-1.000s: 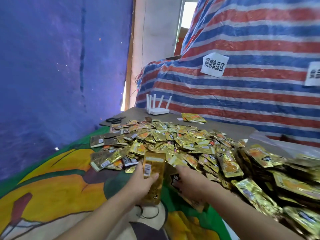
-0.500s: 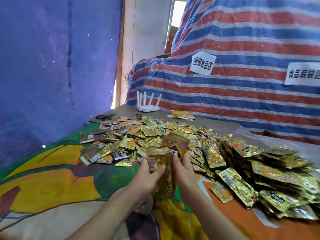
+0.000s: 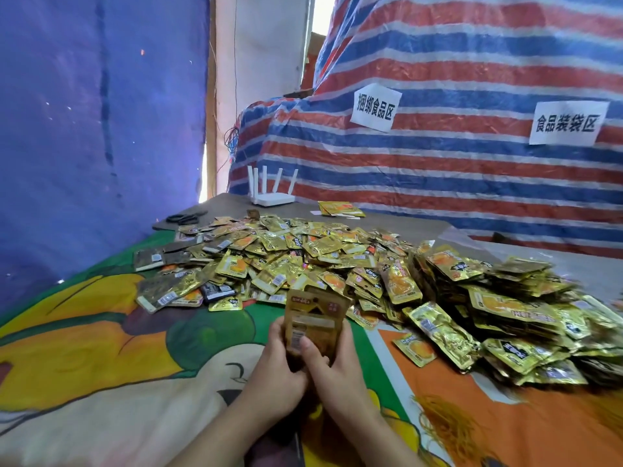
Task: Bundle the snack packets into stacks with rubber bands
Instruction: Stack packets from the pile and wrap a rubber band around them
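A small upright stack of brown-gold snack packets [image 3: 315,320] stands between both hands near the bottom centre. My left hand [image 3: 274,369] grips its left side and my right hand [image 3: 332,364] grips its right side, thumb across the front. Behind them a big heap of loose gold packets [image 3: 296,254] covers the cloth. To the right lie piles of gold packets [image 3: 505,308] in rows. A tangle of yellow rubber bands [image 3: 448,423] lies at the lower right on the orange part of the cloth.
The table wears a cartoon-print cloth [image 3: 101,348]. A white router [image 3: 271,197], black scissors [image 3: 185,218] and a few packets [image 3: 340,208] sit at the far end. A striped tarp [image 3: 472,183] with paper signs rises behind; a blue tarp hangs left.
My right hand has brought its packet from the heap onto the one in my left hand; both now hold one stack. The view shifted right, showing the rubber bands.
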`<state>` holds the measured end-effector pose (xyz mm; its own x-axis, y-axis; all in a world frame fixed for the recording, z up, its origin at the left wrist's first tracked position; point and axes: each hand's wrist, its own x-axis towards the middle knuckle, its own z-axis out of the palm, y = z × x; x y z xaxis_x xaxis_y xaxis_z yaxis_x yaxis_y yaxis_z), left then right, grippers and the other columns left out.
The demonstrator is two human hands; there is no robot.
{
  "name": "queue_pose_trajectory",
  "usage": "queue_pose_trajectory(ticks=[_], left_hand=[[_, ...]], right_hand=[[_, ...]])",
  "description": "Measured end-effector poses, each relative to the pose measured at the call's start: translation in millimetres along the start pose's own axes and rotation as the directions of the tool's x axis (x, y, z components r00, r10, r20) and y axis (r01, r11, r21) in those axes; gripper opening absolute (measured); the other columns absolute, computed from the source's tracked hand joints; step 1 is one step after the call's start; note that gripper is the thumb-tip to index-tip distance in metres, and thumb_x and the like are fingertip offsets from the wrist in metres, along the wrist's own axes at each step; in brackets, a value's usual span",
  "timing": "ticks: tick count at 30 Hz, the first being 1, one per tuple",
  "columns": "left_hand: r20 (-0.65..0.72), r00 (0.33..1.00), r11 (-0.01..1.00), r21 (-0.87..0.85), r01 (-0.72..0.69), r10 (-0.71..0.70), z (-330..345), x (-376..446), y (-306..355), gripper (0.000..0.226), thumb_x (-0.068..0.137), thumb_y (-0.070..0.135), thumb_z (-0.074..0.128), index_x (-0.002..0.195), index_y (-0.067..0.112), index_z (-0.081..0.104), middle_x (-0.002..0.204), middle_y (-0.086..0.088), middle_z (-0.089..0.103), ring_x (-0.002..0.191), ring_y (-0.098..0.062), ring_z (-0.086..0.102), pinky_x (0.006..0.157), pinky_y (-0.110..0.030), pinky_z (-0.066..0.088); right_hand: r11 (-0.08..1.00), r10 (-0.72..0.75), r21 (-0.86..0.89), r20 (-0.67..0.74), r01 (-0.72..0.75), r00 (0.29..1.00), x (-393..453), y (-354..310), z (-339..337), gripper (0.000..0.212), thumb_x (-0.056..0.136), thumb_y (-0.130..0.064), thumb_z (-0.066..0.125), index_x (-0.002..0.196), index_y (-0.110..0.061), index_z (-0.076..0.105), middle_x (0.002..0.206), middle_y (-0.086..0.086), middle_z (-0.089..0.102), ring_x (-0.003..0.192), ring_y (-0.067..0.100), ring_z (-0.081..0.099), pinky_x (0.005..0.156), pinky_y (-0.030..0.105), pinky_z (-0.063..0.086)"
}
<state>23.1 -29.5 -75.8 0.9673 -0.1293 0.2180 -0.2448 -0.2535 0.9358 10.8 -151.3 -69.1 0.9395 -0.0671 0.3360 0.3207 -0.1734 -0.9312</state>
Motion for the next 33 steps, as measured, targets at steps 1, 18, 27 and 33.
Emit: queue_pose_trajectory(ticks=[1, 18, 27, 33], left_hand=[[-0.009, 1.000, 1.000, -0.005, -0.021, 0.021, 0, 0, 0, 0.062, 0.078, 0.027, 0.077, 0.122, 0.043, 0.036, 0.108, 0.017, 0.068, 0.100, 0.008, 0.062, 0.084, -0.006, 0.043], [-0.005, 1.000, 0.996, -0.092, -0.019, 0.018, -3, 4, -7, 0.034, 0.090, 0.007, 0.066, 0.106, 0.034, 0.051, 0.099, 0.011, 0.071, 0.091, 0.002, 0.067, 0.079, -0.017, 0.049], [-0.022, 1.000, 0.978, -0.211, 0.003, -0.008, -1, 2, -1, 0.034, 0.085, 0.012, 0.074, 0.105, 0.031, 0.054, 0.097, 0.011, 0.073, 0.091, 0.000, 0.068, 0.084, -0.026, 0.052], [-0.015, 1.000, 0.970, -0.244, -0.006, 0.002, -1, 1, -1, 0.034, 0.084, 0.013, 0.074, 0.105, 0.031, 0.055, 0.095, 0.013, 0.074, 0.092, 0.000, 0.068, 0.080, -0.024, 0.052]], right_hand=[[1.000, -0.025, -0.013, 0.002, 0.025, 1.000, -2, 0, 0, 0.047, 0.085, -0.029, 0.072, 0.127, -0.031, 0.050, 0.115, -0.016, 0.065, 0.105, -0.004, 0.063, 0.088, 0.014, 0.049], [0.990, 0.035, -0.138, 0.025, -0.031, 0.999, -7, -9, -1, 0.058, 0.093, -0.035, 0.063, 0.145, -0.026, 0.039, 0.134, -0.002, 0.054, 0.126, 0.012, 0.052, 0.110, 0.039, 0.041], [0.544, 0.038, -0.839, 0.019, -0.005, 0.999, 13, -49, -101, 0.025, 0.097, -0.032, 0.051, 0.081, -0.017, 0.060, 0.083, 0.001, 0.058, 0.075, 0.020, 0.056, 0.066, 0.034, 0.045], [0.047, 0.438, -0.983, 0.178, 0.176, 0.881, 1, -62, -152, 0.012, 0.088, -0.037, 0.064, 0.087, -0.025, 0.063, 0.079, -0.007, 0.056, 0.073, 0.016, 0.054, 0.049, 0.024, 0.035]])
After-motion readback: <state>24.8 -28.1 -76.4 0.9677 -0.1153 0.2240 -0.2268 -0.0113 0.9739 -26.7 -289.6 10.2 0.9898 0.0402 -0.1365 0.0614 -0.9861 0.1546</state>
